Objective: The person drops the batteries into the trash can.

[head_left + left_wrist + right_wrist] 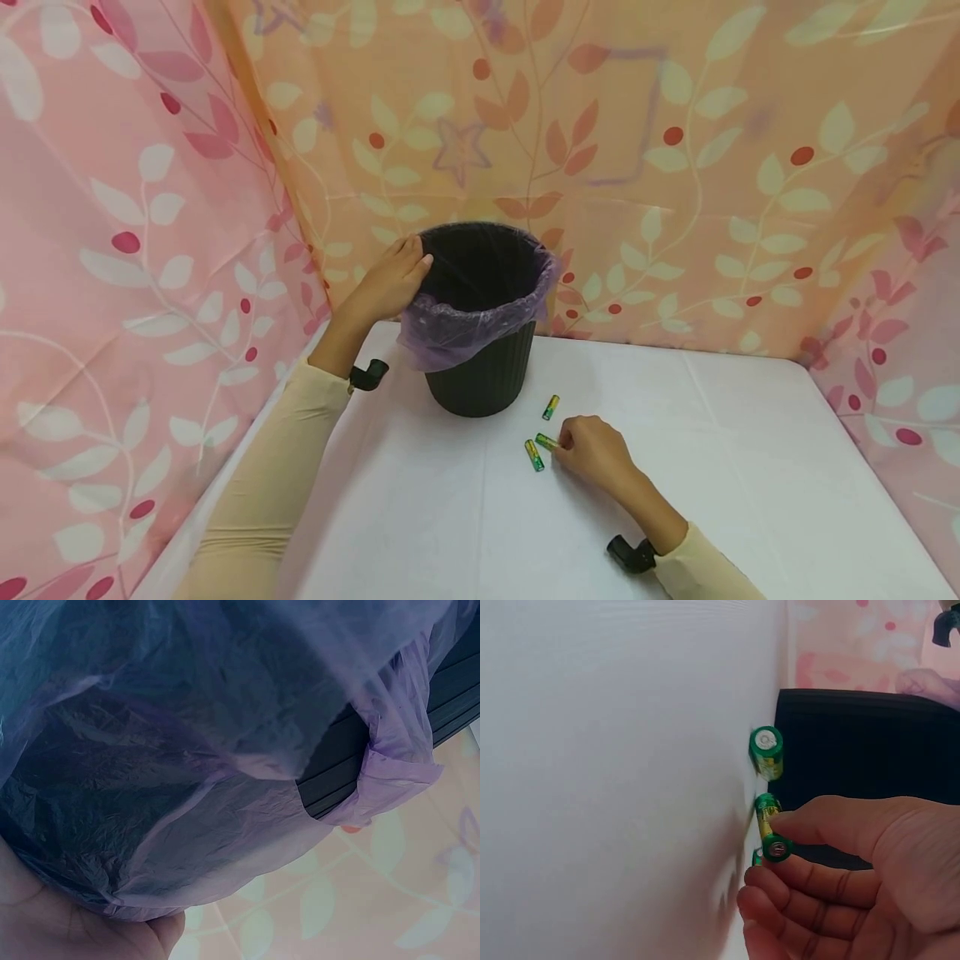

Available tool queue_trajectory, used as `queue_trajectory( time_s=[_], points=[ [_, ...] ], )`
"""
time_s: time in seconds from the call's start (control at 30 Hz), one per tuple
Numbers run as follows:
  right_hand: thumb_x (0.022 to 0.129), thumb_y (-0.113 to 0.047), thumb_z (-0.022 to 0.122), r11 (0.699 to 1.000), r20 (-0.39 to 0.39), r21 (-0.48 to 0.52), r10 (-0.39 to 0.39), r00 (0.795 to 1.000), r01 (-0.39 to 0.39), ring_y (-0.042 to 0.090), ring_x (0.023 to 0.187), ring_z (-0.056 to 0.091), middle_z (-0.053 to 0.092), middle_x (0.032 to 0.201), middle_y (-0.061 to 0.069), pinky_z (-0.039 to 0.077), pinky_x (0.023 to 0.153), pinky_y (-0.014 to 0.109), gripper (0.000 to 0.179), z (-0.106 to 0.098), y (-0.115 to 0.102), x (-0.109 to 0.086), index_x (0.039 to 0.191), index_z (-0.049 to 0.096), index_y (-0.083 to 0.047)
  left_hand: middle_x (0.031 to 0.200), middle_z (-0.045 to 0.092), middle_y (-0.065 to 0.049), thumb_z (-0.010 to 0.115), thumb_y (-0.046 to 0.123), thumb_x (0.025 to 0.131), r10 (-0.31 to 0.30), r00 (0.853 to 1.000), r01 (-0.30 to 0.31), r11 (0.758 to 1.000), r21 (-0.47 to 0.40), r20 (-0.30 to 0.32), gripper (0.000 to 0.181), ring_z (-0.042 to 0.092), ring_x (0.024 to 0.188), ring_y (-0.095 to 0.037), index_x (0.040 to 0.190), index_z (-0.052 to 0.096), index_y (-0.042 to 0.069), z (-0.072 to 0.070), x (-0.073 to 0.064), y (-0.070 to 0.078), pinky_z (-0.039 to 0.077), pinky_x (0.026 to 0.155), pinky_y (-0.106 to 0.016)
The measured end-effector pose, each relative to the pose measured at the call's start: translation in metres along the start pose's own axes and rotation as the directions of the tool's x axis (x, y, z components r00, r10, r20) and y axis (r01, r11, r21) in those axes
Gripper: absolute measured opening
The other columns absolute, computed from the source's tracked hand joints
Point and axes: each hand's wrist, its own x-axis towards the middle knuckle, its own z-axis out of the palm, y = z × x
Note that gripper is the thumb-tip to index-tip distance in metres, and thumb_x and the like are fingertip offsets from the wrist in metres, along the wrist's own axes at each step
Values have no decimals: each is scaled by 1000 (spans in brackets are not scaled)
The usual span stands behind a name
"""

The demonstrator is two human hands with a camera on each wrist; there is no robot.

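Observation:
A black trash bin (pixel 480 375) stands on the table, lined with a purple plastic bag (pixel 450 333) folded over its rim. My left hand (pixel 390 279) holds the bin's left rim over the bag; in the left wrist view its palm (pixel 67 930) lies against the plastic. With thumb and fingertips, my right hand (pixel 596 454) pinches a green and yellow battery (pixel 774 829) close to the tabletop. Two more such batteries lie on the table: one (pixel 534 456) just left of the pinched one, another (pixel 551 407) farther back, nearer the bin.
A white cloth covers the table (pixel 750 467). Orange patterned fabric (pixel 615 167) hangs right behind the bin, with pink patterned fabric (pixel 150 250) along the left side and more on the right. Black camera mounts sit on both wrists.

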Motion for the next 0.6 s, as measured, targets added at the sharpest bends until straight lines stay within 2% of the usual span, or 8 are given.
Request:
queue_trajectory(
  time_s=[0.2, 0.6],
  points=[
    [79, -11, 84, 999, -14, 34, 9, 1000, -9, 14, 62, 51, 58, 64, -5, 43, 54, 30, 15, -12, -1, -1, 74, 69, -12, 167, 8, -24, 21, 35, 112, 4, 1000, -4, 1000, 8, 7, 64, 1, 156, -35, 157, 13, -11, -1, -1, 1, 3, 125, -46],
    [80, -15, 84, 997, -70, 58, -36, 997, 40, 13, 61, 51, 58, 63, -7, 43, 53, 29, 14, -46, -16, -7, 77, 70, -12, 167, 9, -23, 21, 35, 112, 4, 1000, -4, 1000, 14, 2, 64, 2, 156, -34, 157, 13, -11, -1, -1, 1, 3, 126, -46]
  ],
)
